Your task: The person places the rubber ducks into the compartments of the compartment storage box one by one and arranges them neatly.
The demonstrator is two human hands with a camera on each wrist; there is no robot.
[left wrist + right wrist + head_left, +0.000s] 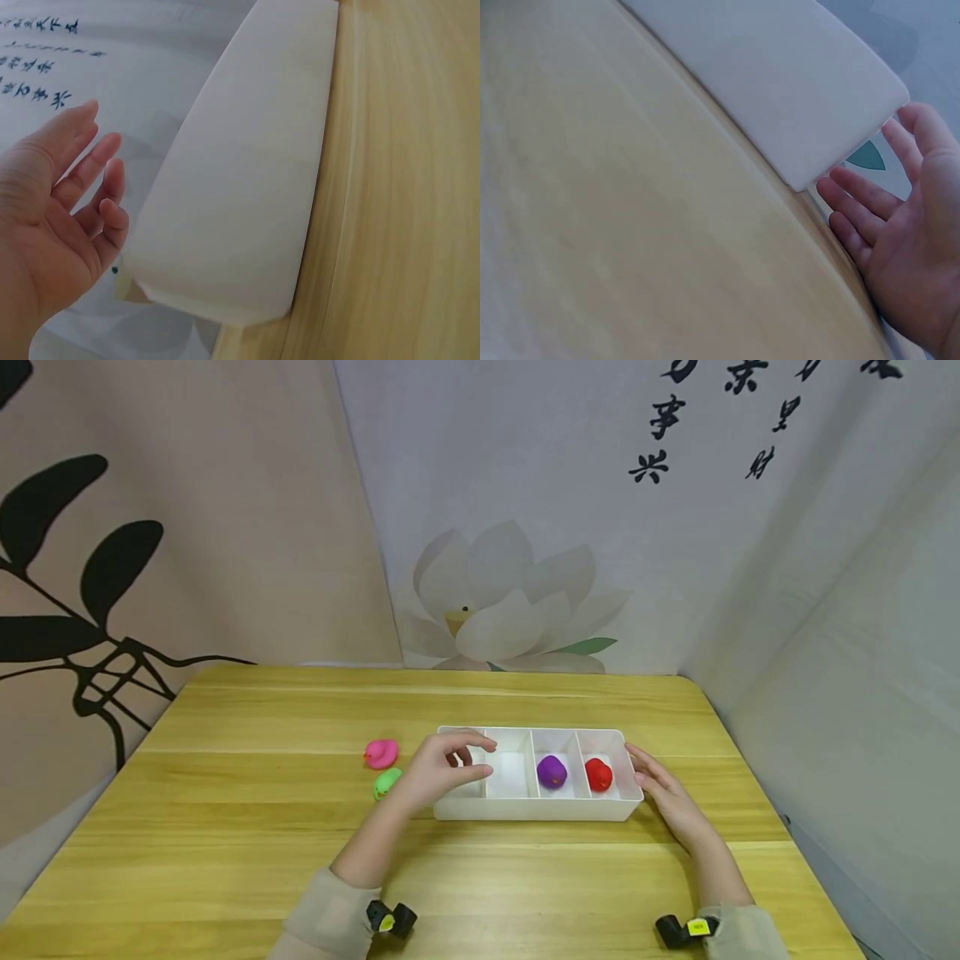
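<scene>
A white divided box (528, 811) sits in the middle of the table. In the head view a purple rubber duck (552, 772) and a red rubber duck (598, 774) lie in its two right-hand compartments. My left hand (442, 766) hovers over the left compartments, thumb and forefinger apart, nothing between them. The left wrist view shows that same hand (67, 202) with loosely bent fingers beside the box wall (232, 172). Against the box's right end rest the fingertips of my right hand (671, 797), with fingers nearly straight in the right wrist view.
Left of the box, a pink rubber duck (382, 753) lies behind a green one (386, 782), which my left wrist partly overlaps in the head view. The wooden table (225, 827) ends at a hanging cloth (525, 460) printed with a lotus and characters.
</scene>
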